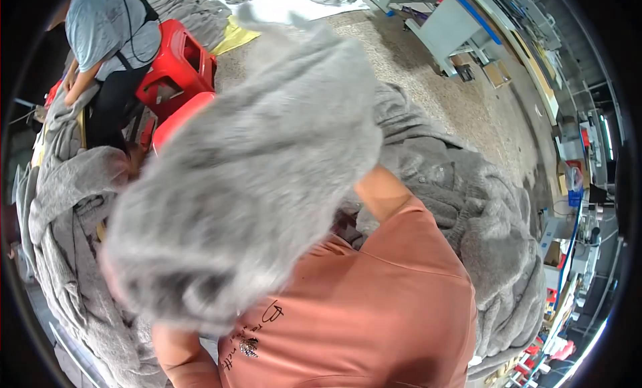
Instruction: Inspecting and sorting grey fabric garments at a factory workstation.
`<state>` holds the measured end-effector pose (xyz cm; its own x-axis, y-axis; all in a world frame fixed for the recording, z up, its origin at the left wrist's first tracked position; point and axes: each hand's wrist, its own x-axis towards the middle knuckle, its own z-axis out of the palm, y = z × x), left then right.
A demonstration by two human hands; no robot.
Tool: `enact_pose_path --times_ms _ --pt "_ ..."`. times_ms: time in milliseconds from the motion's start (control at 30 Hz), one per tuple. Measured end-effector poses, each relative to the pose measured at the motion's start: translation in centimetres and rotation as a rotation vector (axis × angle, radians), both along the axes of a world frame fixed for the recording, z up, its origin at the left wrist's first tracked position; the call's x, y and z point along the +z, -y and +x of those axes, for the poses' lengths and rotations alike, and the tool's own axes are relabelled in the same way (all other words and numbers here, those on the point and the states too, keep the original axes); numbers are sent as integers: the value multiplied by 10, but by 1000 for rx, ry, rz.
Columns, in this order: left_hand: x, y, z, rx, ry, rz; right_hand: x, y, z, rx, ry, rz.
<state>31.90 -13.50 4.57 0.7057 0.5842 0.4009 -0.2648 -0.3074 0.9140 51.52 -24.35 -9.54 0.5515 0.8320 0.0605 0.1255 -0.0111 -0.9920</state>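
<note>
Across the person's front hung one large grey fleecy cloth [261, 167], raised and badly blurred, slanting from the upper middle down toward the lower left. Two arms led to it: the right arm [383, 191] went in behind its right edge, and the left arm [184, 358] passed up under its lower edge. Of the two hands, the right hand was hidden behind the cloth, while the left hand was lost in the blur at the cloth's left edge. Whether either was clamped on it could not be told. The cloth lay between the camera and the right hand, and over part of the salmon shirt [374, 308].

At least three grey fabric heaps lay around: a right heap [498, 254], a left heap [70, 281] and a far heap [194, 17]. Beyond the cloth, two red stools showed, an upper stool [175, 60] and a lower stool [182, 120] partly covered by it. One co-worker [107, 34] bent at the upper left; one yellow cloth [235, 37] lay near one white sheet [284, 6] on the speckled floor [428, 110].
</note>
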Motion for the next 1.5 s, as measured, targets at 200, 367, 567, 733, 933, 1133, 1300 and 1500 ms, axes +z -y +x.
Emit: enact_pose_path --times_ms 200,367,567,733,933,1133,1300,1500 --pt "-103 2 44 -350 -369 44 -140 38 -20 96 459 -791" --pt "-151 -23 -29 -228 -681 -141 -207 30 -75 497 487 -1017" --pt "-98 -72 -183 400 -776 -163 -209 -13 -36 542 715 -1022" --pt "-38 -147 -296 1235 -913 695 -197 -79 -76 696 857 -834" --pt "-34 -211 -319 1382 -1019 658 -167 -93 -91 775 1015 -836" --pt "-35 -267 -294 1374 -1091 669 -163 -69 -88 660 840 -992" --pt "-54 -285 -293 1363 -1123 617 -182 -67 -83 599 819 -917" --pt "-58 -279 -288 1323 -1121 634 -185 -75 -91 443 761 -689"
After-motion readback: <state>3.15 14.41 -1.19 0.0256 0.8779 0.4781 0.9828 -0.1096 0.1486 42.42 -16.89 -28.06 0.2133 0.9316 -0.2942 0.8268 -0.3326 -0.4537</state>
